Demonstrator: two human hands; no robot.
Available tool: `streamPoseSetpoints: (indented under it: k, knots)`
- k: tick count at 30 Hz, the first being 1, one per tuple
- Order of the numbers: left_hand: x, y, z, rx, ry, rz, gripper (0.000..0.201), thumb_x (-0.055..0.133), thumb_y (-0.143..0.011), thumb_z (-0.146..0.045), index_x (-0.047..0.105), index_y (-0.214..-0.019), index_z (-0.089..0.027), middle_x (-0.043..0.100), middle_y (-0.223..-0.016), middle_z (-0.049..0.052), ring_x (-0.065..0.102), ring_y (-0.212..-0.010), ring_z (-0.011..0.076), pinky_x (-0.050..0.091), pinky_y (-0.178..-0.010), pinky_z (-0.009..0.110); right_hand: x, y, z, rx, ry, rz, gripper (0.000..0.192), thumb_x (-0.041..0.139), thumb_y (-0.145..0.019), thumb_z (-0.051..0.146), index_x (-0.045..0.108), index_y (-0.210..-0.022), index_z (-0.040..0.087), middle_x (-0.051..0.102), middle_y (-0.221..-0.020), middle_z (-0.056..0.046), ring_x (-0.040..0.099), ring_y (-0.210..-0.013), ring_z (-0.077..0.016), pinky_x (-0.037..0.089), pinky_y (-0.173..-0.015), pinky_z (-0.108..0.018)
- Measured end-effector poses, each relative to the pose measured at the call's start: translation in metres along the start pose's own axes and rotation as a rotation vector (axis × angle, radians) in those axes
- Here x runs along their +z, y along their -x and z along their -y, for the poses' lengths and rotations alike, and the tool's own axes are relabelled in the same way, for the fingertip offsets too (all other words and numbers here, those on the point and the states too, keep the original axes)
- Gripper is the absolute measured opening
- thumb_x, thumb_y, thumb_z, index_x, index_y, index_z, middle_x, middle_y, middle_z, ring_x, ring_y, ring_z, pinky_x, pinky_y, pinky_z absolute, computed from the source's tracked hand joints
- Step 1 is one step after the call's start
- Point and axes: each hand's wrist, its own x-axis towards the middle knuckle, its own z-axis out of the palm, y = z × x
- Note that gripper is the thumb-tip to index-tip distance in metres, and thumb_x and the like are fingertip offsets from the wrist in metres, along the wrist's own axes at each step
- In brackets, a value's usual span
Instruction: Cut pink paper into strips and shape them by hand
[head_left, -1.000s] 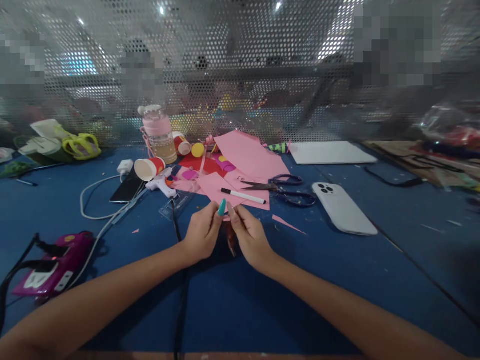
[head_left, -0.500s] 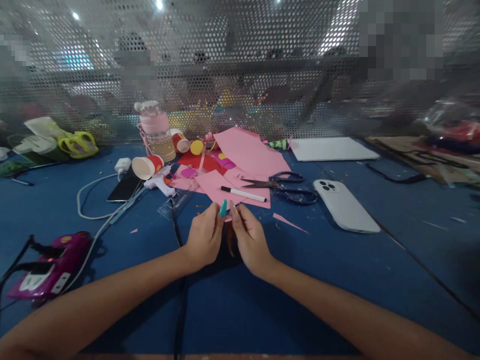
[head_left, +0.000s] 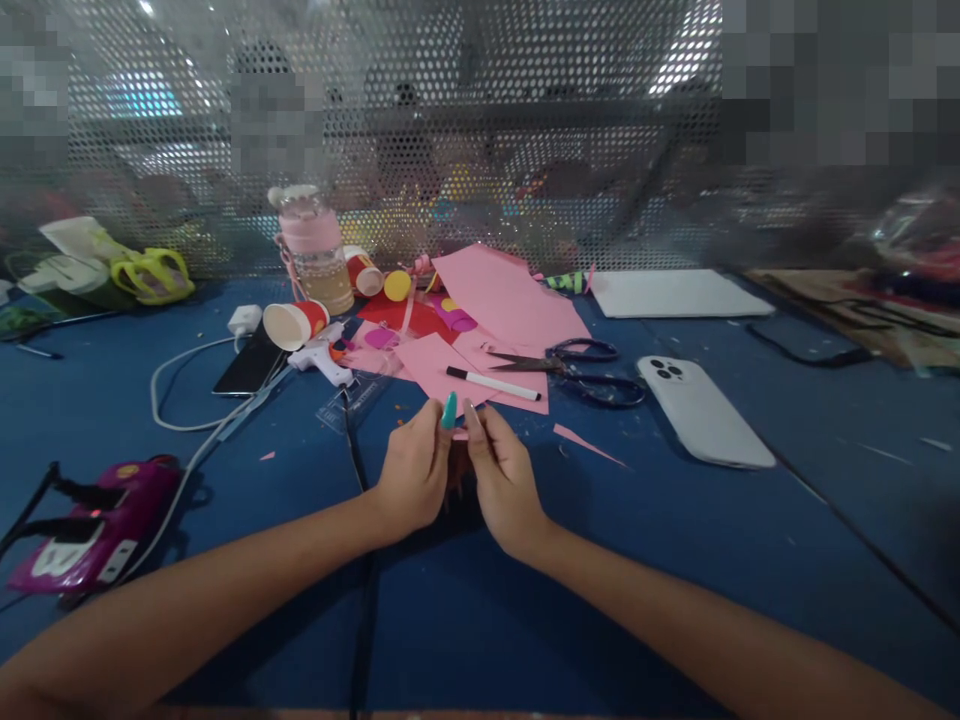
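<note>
My left hand (head_left: 412, 468) and my right hand (head_left: 504, 482) meet at the middle of the blue table, thumbs close together. Between the fingertips a small pink paper piece (head_left: 460, 435) shows; most of it is covered by the fingers. Both hands are closed on it. Just beyond them lie pink paper sheets (head_left: 517, 305), with a white marker (head_left: 495, 384) with a black cap on top. Dark-handled scissors (head_left: 577, 370) rest half on the paper, blades pointing left. A thin pink paper scrap (head_left: 589, 444) lies right of my right hand.
A white glue gun (head_left: 322, 358), a paper cup (head_left: 295, 325), a black phone (head_left: 251, 365) and a pink-banded bottle (head_left: 311, 245) stand left. A purple power strip (head_left: 97, 525) with cables sits front left. A white phone (head_left: 705, 412) lies right. Perforated metal panel (head_left: 480, 120) behind.
The view has shifted slightly. My hands stay together on the pink paper piece, with the fingertips slightly moved; the things on the table lie as before.
</note>
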Motion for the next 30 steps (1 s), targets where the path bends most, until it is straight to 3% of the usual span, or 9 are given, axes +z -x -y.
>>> streamPoseSetpoints:
  k: [10,18,30]
  knots:
    - [-0.0002,0.0025,-0.0028,0.014,0.043,0.011,0.022,0.024,-0.090,-0.026,0.033,-0.071,-0.021,0.044,-0.048,-0.006,0.043,-0.039,0.0088,0.034,-0.040,0.020,0.0016,0.0025,0.0027,-0.025,0.022,-0.046,0.030,0.037,-0.087,0.040,0.038,-0.064,0.021,0.038,-0.056,0.005,0.037,-0.048,-0.0090,0.032,-0.044,-0.022]
    - [0.0018,0.0018,-0.0042,0.105,-0.033,-0.066,0.020,0.025,-0.089,-0.021,0.033,-0.070,-0.021,0.045,-0.050,-0.005,0.043,-0.040,0.0089,0.033,-0.041,0.020,0.0020,0.0033,0.0044,-0.034,0.039,-0.058,0.031,0.036,-0.088,0.040,0.036,-0.063,0.022,0.036,-0.053,0.006,0.036,-0.045,-0.0086,0.031,-0.042,-0.021]
    - [0.0025,0.0020,-0.0053,0.082,0.041,-0.025,0.019,0.026,-0.089,-0.023,0.030,-0.071,-0.022,0.042,-0.048,-0.007,0.041,-0.036,0.0073,0.032,-0.037,0.018,0.0009,0.0053,0.0027,-0.062,0.053,-0.047,0.028,0.036,-0.088,0.035,0.036,-0.064,0.022,0.036,-0.053,0.006,0.036,-0.045,-0.0085,0.031,-0.041,-0.021]
